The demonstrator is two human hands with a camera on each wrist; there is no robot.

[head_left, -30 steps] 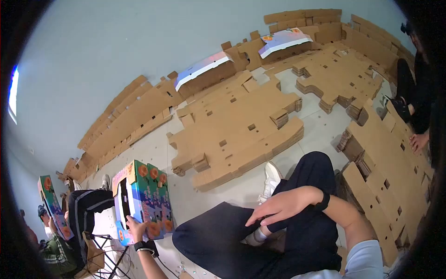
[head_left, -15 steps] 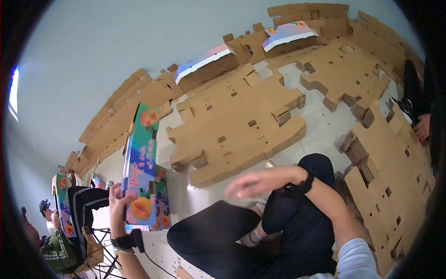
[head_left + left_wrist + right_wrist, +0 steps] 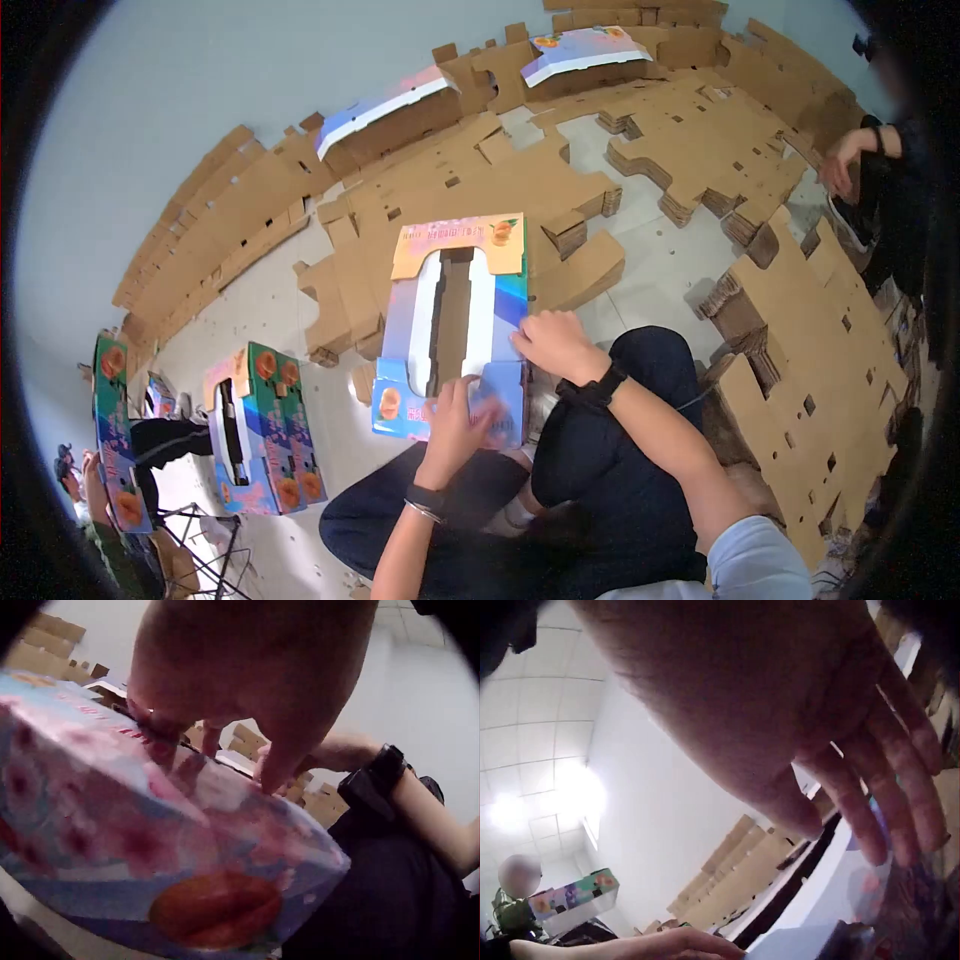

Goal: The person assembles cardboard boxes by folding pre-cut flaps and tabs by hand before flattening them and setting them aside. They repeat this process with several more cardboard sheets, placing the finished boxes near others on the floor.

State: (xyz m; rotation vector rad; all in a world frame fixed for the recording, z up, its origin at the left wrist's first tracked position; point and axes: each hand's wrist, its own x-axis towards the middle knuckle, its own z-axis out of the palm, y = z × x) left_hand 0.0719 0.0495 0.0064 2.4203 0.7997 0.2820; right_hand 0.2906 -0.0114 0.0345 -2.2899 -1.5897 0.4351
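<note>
A printed cardboard fruit box [image 3: 508, 300] with a long slot in its top stands before my crossed legs. My left hand [image 3: 455, 425] grips its near end by the slot's edge, fingers bent over the rim; the fingertips are blurred in the head view. In the left wrist view, the near panel [image 3: 217, 907] shows a printed peach and pink blossoms below that hand. My right hand [image 3: 560, 345] touches the box's right edge. The right wrist view shows its fingers [image 3: 881, 787] nearly straight, lying along the side of the box.
Two similar boxes [image 3: 270, 440] stand together at left. Beyond them another person holds a box [image 3: 118, 430] beside a folding stool [image 3: 200, 545]. Stacks of flat brown cardboard [image 3: 400, 230] lie ahead and at right [image 3: 800, 400]. A person sits at far right.
My left hand has brought one box from the group at left to in front of me and laid it slot side up. My right hand has moved from over my knee to the box's edge.
</note>
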